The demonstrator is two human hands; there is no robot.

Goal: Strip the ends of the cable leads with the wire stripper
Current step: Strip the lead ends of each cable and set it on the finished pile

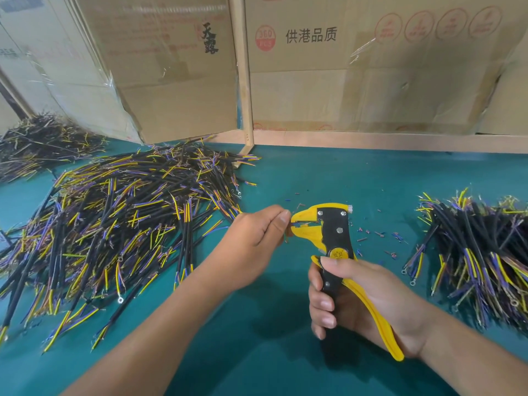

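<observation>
My right hand (363, 298) grips the handles of a yellow and black wire stripper (334, 235), held upright with its jaws pointing left. My left hand (254, 232) pinches a cable lead between thumb and fingers right at the jaws; only a short reddish end of the lead (295, 224) shows inside the jaws, the rest is hidden in my fist. The handles look squeezed close together.
A big heap of black cables with yellow and blue leads (114, 224) covers the green mat (285, 352) on the left. A smaller heap (480, 252) lies at the right. Bits of stripped insulation (380, 235) are scattered behind the stripper. Cardboard boxes (371, 67) stand along the back.
</observation>
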